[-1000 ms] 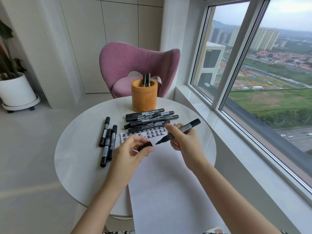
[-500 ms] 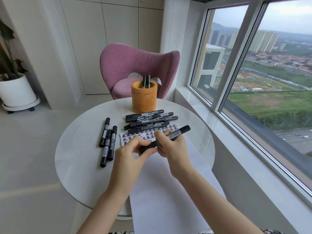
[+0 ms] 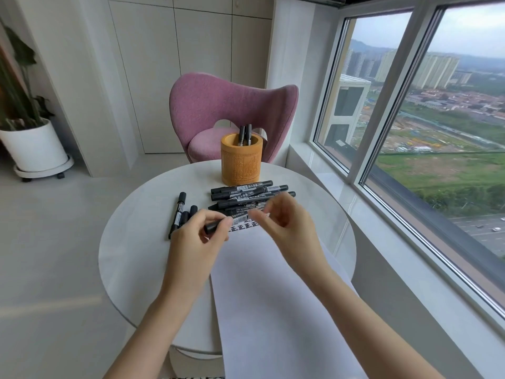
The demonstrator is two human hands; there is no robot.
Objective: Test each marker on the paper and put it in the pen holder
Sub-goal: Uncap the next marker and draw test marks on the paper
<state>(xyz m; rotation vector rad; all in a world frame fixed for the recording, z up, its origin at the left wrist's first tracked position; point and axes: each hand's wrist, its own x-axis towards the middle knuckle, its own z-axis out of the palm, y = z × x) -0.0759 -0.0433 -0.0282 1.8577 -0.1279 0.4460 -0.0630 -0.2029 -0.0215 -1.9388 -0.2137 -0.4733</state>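
Paper (image 3: 273, 296) overhangs the table's (image 3: 131, 255) near edge; left hand (image 3: 191, 242) pinches a marker (image 3: 211, 228), blurred right hand (image 3: 287, 228) seemingly loose, empty

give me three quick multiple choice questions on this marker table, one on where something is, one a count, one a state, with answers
1. Where does the pen holder stand on the table?
A. at the far side, beyond the pile of markers
B. on the paper, close to the person
C. at the table's left edge

2. How many standing markers stick up out of the pen holder?
A. none
B. two
C. five

3. The marker that the left hand grips is
A. uncapped, tip pressed on the paper
B. capped, held off the paper
C. snapped in two

Answers
1 A: it stands behind the pile, in front of the pink chair.
2 B: two black tops show above its rim.
3 B: a blunt black cap end pokes out of the fingers, clear of the sheet.
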